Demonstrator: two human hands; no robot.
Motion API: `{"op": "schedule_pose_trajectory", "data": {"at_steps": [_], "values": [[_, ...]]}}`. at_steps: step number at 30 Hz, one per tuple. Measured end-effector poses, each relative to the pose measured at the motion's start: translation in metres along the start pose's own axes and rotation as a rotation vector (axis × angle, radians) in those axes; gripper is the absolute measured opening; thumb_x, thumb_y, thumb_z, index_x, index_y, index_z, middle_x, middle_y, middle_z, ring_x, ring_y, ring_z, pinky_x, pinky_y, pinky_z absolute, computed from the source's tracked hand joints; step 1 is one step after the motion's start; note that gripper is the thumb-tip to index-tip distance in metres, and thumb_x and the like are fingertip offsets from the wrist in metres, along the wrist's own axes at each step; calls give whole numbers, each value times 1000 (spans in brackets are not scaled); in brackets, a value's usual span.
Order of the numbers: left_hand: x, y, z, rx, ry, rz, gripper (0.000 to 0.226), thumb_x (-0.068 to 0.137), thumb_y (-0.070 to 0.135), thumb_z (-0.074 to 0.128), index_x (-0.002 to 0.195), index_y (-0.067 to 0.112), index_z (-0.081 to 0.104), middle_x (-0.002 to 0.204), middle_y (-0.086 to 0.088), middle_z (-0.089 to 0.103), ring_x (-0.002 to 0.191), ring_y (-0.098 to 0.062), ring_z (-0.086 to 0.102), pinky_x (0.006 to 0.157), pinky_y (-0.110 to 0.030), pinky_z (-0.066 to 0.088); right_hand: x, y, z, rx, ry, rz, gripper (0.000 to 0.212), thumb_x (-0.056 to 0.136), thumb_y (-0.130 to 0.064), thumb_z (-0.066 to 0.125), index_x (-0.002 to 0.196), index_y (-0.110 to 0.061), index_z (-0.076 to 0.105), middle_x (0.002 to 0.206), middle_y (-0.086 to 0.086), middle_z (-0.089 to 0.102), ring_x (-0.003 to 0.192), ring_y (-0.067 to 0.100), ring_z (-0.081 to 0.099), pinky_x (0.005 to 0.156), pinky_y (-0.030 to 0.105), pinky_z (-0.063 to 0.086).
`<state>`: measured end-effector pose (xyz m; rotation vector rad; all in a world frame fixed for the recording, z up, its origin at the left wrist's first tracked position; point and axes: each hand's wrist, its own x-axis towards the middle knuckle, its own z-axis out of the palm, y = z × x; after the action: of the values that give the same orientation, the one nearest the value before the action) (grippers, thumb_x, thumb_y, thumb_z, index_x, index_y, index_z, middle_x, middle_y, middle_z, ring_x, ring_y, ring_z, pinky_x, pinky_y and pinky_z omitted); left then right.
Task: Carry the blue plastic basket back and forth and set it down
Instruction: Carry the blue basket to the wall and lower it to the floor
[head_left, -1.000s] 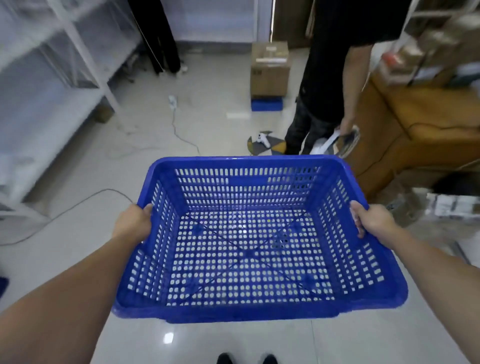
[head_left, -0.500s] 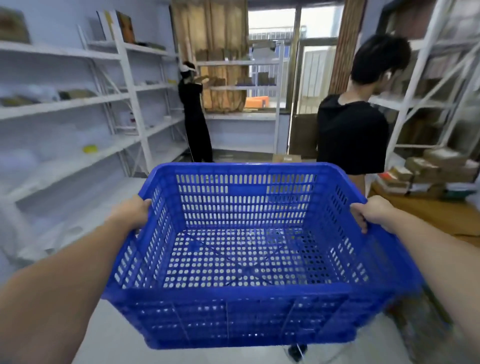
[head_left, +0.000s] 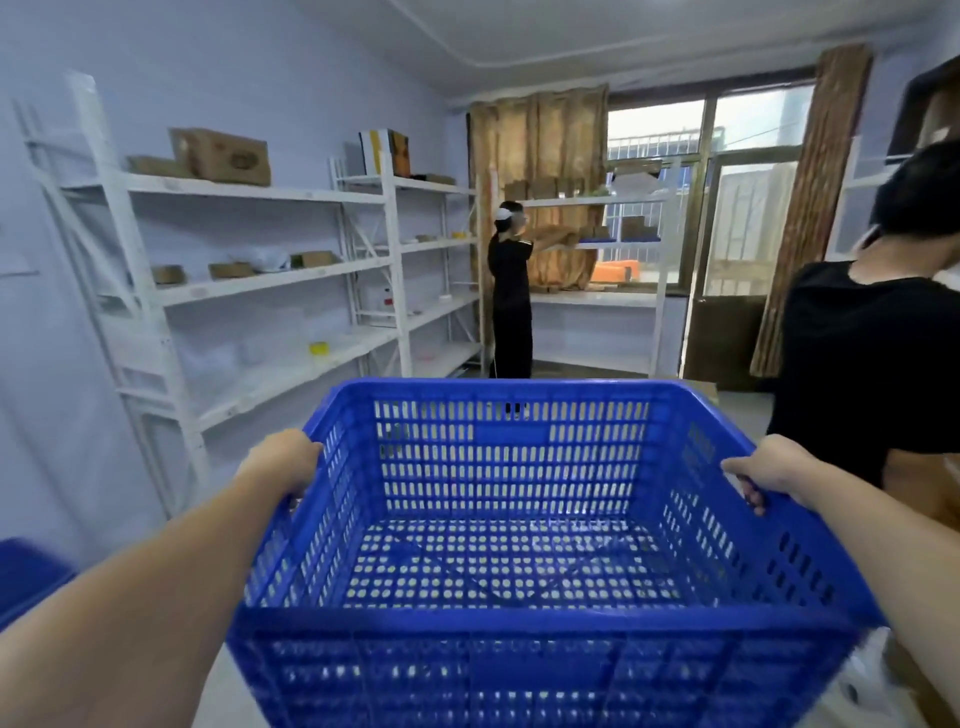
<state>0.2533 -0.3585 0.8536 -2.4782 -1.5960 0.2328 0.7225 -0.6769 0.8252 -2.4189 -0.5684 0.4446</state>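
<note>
An empty blue plastic basket (head_left: 511, 452) with slotted walls fills the lower middle of the head view, held up in front of me off the floor. My left hand (head_left: 284, 460) grips its left rim, fingers curled over the edge. On the right rim, my right hand (head_left: 770, 467) holds on the same way. The basket's near wall faces me and its floor shows through the holes.
White metal shelving (head_left: 270, 280) with cardboard boxes lines the left wall. A person in black (head_left: 511, 291) stands at the far shelves by the window. Another person in a black shirt (head_left: 878, 353) stands close on the right. A blue object (head_left: 26, 577) sits low left.
My view has swung up from the floor to the room ahead. The basket stays held in both hands and now sits lower in the view, with its near wall showing.
</note>
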Motion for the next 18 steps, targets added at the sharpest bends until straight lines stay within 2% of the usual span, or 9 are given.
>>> {"op": "schedule_pose_trajectory", "data": {"at_steps": [2,5,6,8,11,15,16,18], "values": [[1,-23,10,3,-27,-45,50,86,4,59,134,19,58,80,2,47,77,-18,59,68,-30,52,8,-24,18,-2,-31,-30,40,98,-18,62,64,1,53,43,14,55,37,26,52,54,33,51],[1,-60,22,-25,-69,-113,48,82,4,62,127,17,61,93,-3,58,88,-23,65,69,-32,54,22,-64,47,-23,-85,-91,37,97,-14,62,64,2,55,52,18,57,44,27,53,53,37,53],[2,-72,27,-43,-85,-152,48,81,4,63,126,17,62,95,-3,59,86,-23,64,68,-32,55,26,-79,58,-42,-113,-124,37,97,-14,61,64,2,57,56,20,58,46,28,55,53,36,53],[-3,-94,35,-60,-105,-227,53,79,7,66,130,19,59,97,-4,56,84,-22,59,66,-32,52,37,-110,81,-62,-160,-186,38,96,-14,60,61,1,58,59,22,61,47,28,57,55,35,52],[-15,-125,49,-84,-133,-365,57,79,11,64,135,22,55,90,0,49,83,-22,53,67,-32,47,55,-155,119,-77,-228,-281,44,96,-14,60,55,1,55,52,22,60,39,28,55,57,35,52],[-30,-172,71,-163,-117,-539,59,74,11,64,131,26,56,81,1,45,77,-22,53,70,-36,55,74,-220,172,-63,-327,-398,46,95,-10,60,52,2,52,49,21,55,40,29,52,53,37,51],[-37,-184,76,-187,-117,-589,52,75,11,64,125,25,59,81,0,48,76,-23,55,68,-36,55,75,-237,185,-61,-356,-432,46,96,-10,60,51,1,52,49,21,54,40,29,52,52,37,51],[-56,-201,84,-213,-103,-722,11,85,13,63,96,15,62,78,-3,54,82,-28,63,75,-40,58,73,-269,212,-68,-417,-500,47,97,-10,58,52,2,51,46,20,53,36,28,50,49,35,49]]}}
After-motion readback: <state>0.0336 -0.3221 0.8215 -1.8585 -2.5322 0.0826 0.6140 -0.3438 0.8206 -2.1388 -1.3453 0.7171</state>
